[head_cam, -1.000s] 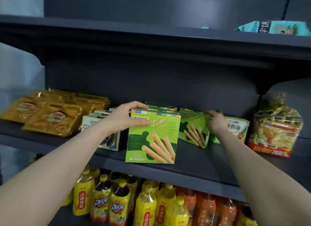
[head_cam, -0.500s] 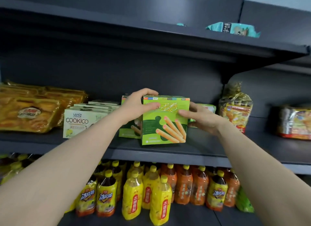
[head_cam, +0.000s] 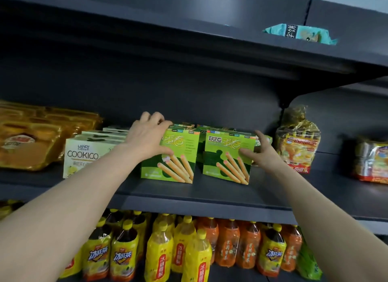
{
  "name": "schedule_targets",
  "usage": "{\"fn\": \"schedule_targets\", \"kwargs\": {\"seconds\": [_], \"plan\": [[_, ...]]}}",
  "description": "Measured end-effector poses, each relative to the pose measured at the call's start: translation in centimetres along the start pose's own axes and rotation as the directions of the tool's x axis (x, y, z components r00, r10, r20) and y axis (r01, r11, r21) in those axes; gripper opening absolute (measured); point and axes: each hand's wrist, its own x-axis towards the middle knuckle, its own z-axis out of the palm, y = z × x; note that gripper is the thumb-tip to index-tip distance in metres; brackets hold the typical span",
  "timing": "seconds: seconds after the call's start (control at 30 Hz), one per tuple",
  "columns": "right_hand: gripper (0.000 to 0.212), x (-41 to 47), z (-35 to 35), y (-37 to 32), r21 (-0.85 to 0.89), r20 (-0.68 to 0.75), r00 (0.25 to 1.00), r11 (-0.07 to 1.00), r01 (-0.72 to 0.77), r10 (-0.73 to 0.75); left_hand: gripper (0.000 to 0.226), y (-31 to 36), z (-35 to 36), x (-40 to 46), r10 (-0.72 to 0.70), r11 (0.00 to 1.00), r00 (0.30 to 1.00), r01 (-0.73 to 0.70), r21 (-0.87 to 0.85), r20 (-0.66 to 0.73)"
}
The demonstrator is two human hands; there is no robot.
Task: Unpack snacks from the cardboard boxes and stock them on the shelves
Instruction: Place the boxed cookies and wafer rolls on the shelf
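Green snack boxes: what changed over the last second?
A second green box now stands at the front beside the left green box. The right hand moved from the back row onto it; the left hand stays gripping its box. The COOKICO boxes and the bottles are unchanged.

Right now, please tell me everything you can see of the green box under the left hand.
The left green box is printed cardboard, light green above and darker below, with yellow characters and a picture of tan biscuit sticks. It stands upright near the front of the middle shelf, facing outward. The left hand holds its upper left corner, thumb on the front. A matching right green box stands close beside it; more green boxes sit behind.
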Motion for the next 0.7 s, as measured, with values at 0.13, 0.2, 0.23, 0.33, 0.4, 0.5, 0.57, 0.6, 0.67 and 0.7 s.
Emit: {"fn": "schedule_targets", "kwargs": {"seconds": [0.13, 0.2, 0.23, 0.33, 0.4, 0.5, 0.57, 0.6, 0.67, 0.7], "plan": [[0.081, 3.5, 3.5, 0.9, -0.068, -0.024, 0.998, 0.996, 0.059, -0.061, 0.103, -0.6, 0.7, 1.0, -0.012, 1.000, 1.000, 0.012, -0.022, 0.022], [0.078, 5.5, 4.5, 1.4, -0.052, -0.014, 0.999, 0.998, 0.037, -0.038, 0.102, -0.9, 0.8, 1.4, -0.015, 0.998, 0.999, 0.018, -0.063, 0.051], [0.077, 6.4, 4.9, 1.6, -0.072, -0.016, 0.999, 0.997, 0.026, -0.028, 0.101, -1.0, 0.9, 1.5, -0.022, 0.996, 0.997, 0.028, -0.088, 0.072], [0.071, 8.7, 5.8, 2.1, -0.214, -0.070, 0.997, 0.977, 0.022, -0.038, 0.101, -1.2, 1.0, 1.8, -0.040, 0.991, 0.994, 0.052, -0.120, 0.103], [0.070, 9.6, 6.7, 2.3, -0.291, -0.116, 0.992, 0.957, 0.021, -0.057, 0.100, -1.4, 0.9, 1.8, -0.046, 0.990, 0.994, 0.059, -0.128, 0.101], [0.075, 9.8, 7.7, 2.2, -0.368, -0.156, 0.985, 0.930, 0.015, -0.078, 0.100, -1.6, 0.6, 1.8, -0.046, 0.986, 0.993, 0.063, -0.152, 0.111], [0.074, 9.3, 7.8, 1.9, -0.474, -0.182, 0.975, 0.880, 0.028, -0.129, 0.099, -1.7, -0.1, 1.9, -0.052, 0.983, 0.990, 0.074, -0.166, 0.132], [0.073, 9.0, 7.6, 1.8, -0.513, -0.199, 0.967, 0.858, 0.038, -0.161, 0.097, -1.7, -0.6, 1.9, -0.054, 0.981, 0.988, 0.080, -0.178, 0.145], [0.063, 8.2, 6.7, 1.0, -0.533, -0.223, 0.941, 0.840, 0.100, -0.254, 0.088, -1.7, -1.4, 1.9, -0.053, 0.968, 0.987, 0.088, -0.236, 0.154], [0.051, 7.9, 6.0, 0.5, -0.492, -0.213, 0.932, 0.856, 0.157, -0.293, 0.084, -1.6, -1.8, 2.0, -0.054, 0.951, 0.987, 0.096, -0.293, 0.148]]}}
